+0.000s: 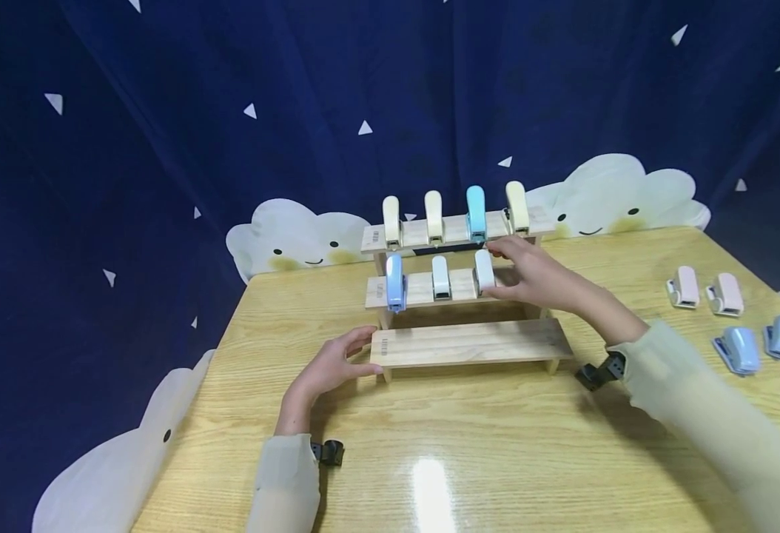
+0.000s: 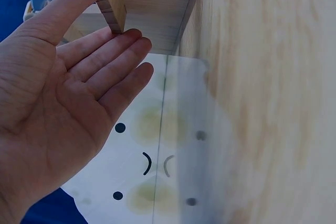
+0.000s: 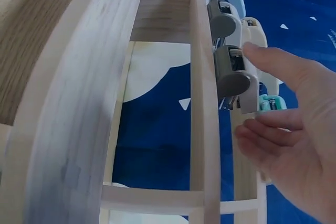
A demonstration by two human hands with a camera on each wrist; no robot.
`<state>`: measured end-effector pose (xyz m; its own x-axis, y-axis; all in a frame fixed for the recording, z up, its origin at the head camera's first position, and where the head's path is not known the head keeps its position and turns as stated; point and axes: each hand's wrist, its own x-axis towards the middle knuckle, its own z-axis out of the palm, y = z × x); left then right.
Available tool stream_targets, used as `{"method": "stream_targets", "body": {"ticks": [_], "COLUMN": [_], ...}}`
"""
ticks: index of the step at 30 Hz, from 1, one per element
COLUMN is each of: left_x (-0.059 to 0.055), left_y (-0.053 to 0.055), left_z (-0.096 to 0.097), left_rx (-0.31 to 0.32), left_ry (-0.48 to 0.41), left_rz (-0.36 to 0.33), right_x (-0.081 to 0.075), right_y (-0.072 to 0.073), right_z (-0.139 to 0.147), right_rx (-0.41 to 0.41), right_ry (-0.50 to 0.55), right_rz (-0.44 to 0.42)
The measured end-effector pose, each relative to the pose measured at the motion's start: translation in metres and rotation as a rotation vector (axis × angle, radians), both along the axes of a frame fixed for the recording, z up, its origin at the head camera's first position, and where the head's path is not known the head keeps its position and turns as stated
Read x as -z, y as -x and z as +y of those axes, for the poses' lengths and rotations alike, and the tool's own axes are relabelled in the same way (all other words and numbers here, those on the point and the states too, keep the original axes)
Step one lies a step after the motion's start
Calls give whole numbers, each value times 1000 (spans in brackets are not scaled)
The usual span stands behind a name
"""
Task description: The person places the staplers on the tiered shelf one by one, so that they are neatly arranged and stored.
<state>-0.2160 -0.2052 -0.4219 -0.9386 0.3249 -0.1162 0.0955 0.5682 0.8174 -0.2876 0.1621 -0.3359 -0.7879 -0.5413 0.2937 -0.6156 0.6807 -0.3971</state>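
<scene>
A three-tier wooden rack (image 1: 470, 344) stands on the table. My right hand (image 1: 542, 275) pinches a white stapler (image 1: 485, 271) standing on the middle tier; the right wrist view shows thumb and fingers on either side of its body (image 3: 252, 85). To its left on that tier are another white stapler (image 1: 440, 277) and a blue stapler (image 1: 395, 283). My left hand (image 1: 334, 364) lies at the left end of the lowest tier. In the left wrist view its fingers (image 2: 118, 74) are nearly straight beside the wood, the thumb at the board's edge.
Cream staplers (image 1: 434, 217) and a turquoise stapler (image 1: 476, 213) line the top tier. On the table at right lie two pink staplers (image 1: 684, 287) and two light blue staplers (image 1: 741, 349). Behind hangs a dark blue curtain (image 1: 310, 111) with cloud shapes (image 1: 297, 229).
</scene>
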Motion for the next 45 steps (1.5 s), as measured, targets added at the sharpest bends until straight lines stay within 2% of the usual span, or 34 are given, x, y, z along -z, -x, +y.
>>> {"method": "stream_targets", "body": {"ticks": [4, 8, 12, 16, 20, 22, 26, 29, 31, 35, 39, 45], "left_x": [1, 2, 4, 5, 5, 5, 5, 5, 5, 6, 5, 3], "left_y": [1, 2, 2, 1, 0, 0, 0, 0, 0, 1, 2, 2], "left_z": [1, 2, 0, -1, -2, -2, -3, -3, -3, -3, -2, 0], "left_rx": [3, 7, 1, -1, 6, -2, -8, 0, 4, 12, 12, 15], "left_ry": [-2, 9, 17, 16, 22, 25, 31, 27, 25, 25, 23, 27], "left_rz": [-4, 4, 8, 7, 0, -4, 4, 11, 12, 14, 14, 15], "right_x": [-5, -12, -16, -10, 1, 8, 22, 32, 39, 53, 69, 86], "right_y": [-11, -21, -28, -35, -45, -49, -55, -59, -62, -65, -69, -74], "right_z": [10, 30, 58, 90, 125, 142, 173, 194, 206, 229, 249, 275], "right_rx": [2, -30, 17, 107, 212, 242, 295, 376, 418, 450, 468, 431], "right_ry": [52, 113, 121, 111, 90, 99, 96, 40, 1, -50, -98, -169], "right_rz": [46, 194, 290, 285, 215, 182, 187, 180, 142, 84, 85, 185]}}
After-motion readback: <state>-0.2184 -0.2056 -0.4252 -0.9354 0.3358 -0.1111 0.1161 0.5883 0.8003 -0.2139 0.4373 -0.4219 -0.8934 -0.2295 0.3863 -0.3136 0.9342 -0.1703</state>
